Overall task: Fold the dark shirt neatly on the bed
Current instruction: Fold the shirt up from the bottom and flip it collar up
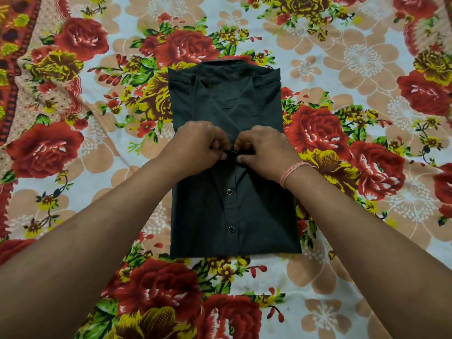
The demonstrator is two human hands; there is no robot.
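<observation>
- Left forearm (85,241), bare, came in from 7 o'clock and reached toward the middle of the view.
- Right forearm (367,241), bare, came in from 5 o'clock and met the other at the middle.
- Bedsheet (367,277), with a floral print of red roses, yellow blooms and peach flowers on a pale ground. It filled the view and lay under every other item.
- Dark shirt (203,216), one item, lay flat on the bedsheet at the centre, front up. The sides were folded in to a narrow rectangle, with the folded lower edge toward 6 o'clock and the neck end toward 12 o'clock.
- Lower snap (231,229), metal-ringed, sat on the front placket near the 6 o'clock edge.
- Upper snap (229,191), of the same kind, sat on the same placket, between the lower snap and the hands.
- Left hand (200,145), at mid-shirt on the 9 o'clock side of the placket. Its fingers were curled and pinched the placket fabric.
- Right hand (266,150), on the 3 o'clock side, just beside the left. Its fingers were curled and pinched the same strip.
- Thread (289,171), pink, was wound round the right wrist.
- Collar (227,67), at the shirt's 12 o'clock end, with the fronts below it lying open in a V.
- Border (12,57), a red-orange patterned band of cloth, sat at 10 o'clock along the far left edge.
</observation>
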